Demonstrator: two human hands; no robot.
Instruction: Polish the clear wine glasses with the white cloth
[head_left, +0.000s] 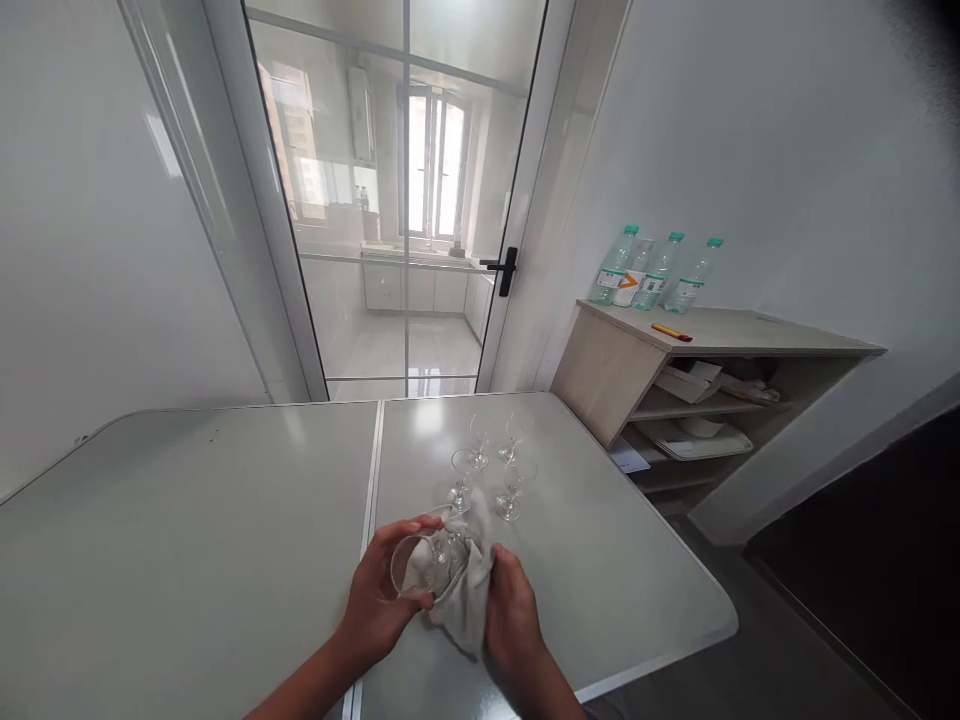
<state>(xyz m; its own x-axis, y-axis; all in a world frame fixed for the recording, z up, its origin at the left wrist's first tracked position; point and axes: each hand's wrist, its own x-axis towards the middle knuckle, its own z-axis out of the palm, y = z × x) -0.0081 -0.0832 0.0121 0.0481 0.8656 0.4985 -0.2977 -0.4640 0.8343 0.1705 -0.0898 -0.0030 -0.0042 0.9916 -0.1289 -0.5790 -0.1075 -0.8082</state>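
Observation:
My left hand (381,590) is wrapped around the bowl of a clear stemmed glass (409,568), which lies tilted on its side with its mouth toward the left. A light grey cloth (469,590) covers the foot end of that glass. My right hand (514,605) grips the cloth from the right, with its fingers partly hidden behind it. Just beyond my hands, several more stemmed glasses (508,500) stand upright on the grey table (247,520).
A wooden shelf unit (622,370) stands right of the table, with several green-capped bottles (654,278) and a yellow-red pen-like object (671,332) on top. Papers and a tray (701,440) fill its shelves. Behind the table is a glass door (409,200) with a black handle (508,270).

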